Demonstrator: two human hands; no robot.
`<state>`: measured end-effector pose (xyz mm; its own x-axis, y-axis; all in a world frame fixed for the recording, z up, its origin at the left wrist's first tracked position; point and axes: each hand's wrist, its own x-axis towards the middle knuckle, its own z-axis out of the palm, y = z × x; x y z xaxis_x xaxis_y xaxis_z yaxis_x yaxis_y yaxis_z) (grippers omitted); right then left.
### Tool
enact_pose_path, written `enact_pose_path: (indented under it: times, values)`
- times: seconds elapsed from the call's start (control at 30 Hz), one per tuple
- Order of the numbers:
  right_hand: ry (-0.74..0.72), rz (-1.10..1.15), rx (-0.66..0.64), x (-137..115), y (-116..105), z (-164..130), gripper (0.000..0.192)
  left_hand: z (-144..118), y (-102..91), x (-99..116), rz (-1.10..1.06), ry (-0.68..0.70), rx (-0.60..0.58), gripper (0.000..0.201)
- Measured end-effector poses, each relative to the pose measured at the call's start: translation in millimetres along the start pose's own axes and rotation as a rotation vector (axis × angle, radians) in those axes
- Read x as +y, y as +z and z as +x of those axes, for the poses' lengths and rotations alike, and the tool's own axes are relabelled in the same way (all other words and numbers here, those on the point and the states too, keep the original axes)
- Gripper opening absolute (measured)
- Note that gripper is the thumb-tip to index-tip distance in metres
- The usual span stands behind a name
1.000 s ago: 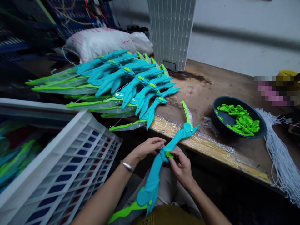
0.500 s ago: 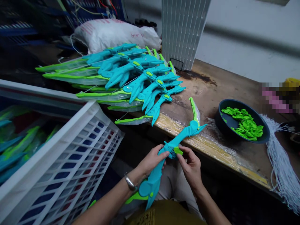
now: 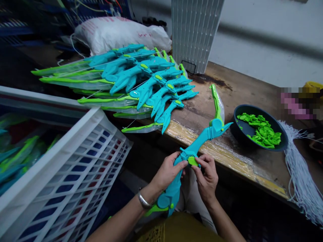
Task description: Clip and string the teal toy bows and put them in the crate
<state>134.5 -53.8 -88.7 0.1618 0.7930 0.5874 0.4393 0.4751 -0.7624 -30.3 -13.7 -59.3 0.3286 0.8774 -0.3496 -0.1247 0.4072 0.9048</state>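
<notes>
A turquoise toy bow (image 3: 202, 137) with green limbs slants across my lap, its far limb over the bench edge. My left hand (image 3: 168, 171) wraps round its middle, thumb lying on top. Between the thumb and fingers of my right hand (image 3: 207, 174) is a small green plastic piece (image 3: 193, 161), lying against the middle of the bow. Whether that piece is seated cannot be made out. At the right, a dark round bowl (image 3: 238, 134) holds many loose green pieces (image 3: 267, 132) of similar colour.
Several turquoise and green toy bows (image 3: 151, 72) lie piled on the wooden bench (image 3: 222, 97). A white plastic crate (image 3: 83, 161) with more bows stands at my left. White strings (image 3: 300, 174) hang over the bench edge at right. Behind are a white sack (image 3: 121, 33) and a grey ribbed panel (image 3: 196, 33).
The bow has moved up and to the right in the picture, with both hands on it. The green piece has gone from sticking out at the side to lying flatter against the bow.
</notes>
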Motion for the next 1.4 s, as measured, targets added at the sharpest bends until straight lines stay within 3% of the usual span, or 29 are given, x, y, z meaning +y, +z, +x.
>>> enact_pose_path:
  times: [0.3, 0.43, 0.53, 0.63, 0.7, 0.8, 1.0, 1.17, 1.27, 1.4]
  values:
    - [-0.012, -0.008, 0.078, -8, 3, 1, 0.032, -5, 6.9, 4, 0.098, 0.109, 0.017, 0.038]
    - [0.039, -0.037, 0.01, -23, -2, 5, 0.023, -6, 6.2, 7, 0.214, 0.195, 0.07, 0.038]
    - [0.194, 0.028, -0.047, -32, -8, 10, 0.014, -9, 5.5, 10, 0.315, 0.215, 0.122, 0.038]
    - [0.46, 0.286, -0.115, -32, -17, 17, 0.042, -18, 6.9, 17, 0.403, 0.273, 0.136, 0.034]
    - [0.634, 0.51, -0.275, -30, -24, 23, 0.061, -28, 8.5, 23, 0.419, 0.343, 0.098, 0.029]
    - [0.741, 0.69, -0.497, -32, -31, 29, 0.068, -39, 9.3, 29, 0.443, 0.434, 0.029, 0.024]
    - [0.621, 0.51, -0.383, -46, -29, 23, 0.042, -46, 2.9, 23, 0.52, 0.549, 0.02, 0.02]
    - [0.547, 0.458, -0.396, -42, -26, 22, 0.041, -45, -1.9, 15, 0.546, 0.589, 0.045, 0.019]
    - [0.506, 0.415, -0.39, -40, -22, 26, 0.048, -39, -3.3, 16, 0.527, 0.507, 0.06, 0.022]
    - [0.416, 0.287, -0.239, -48, -20, 31, 0.051, -27, -3.0, 27, 0.396, 0.279, 0.023, 0.034]
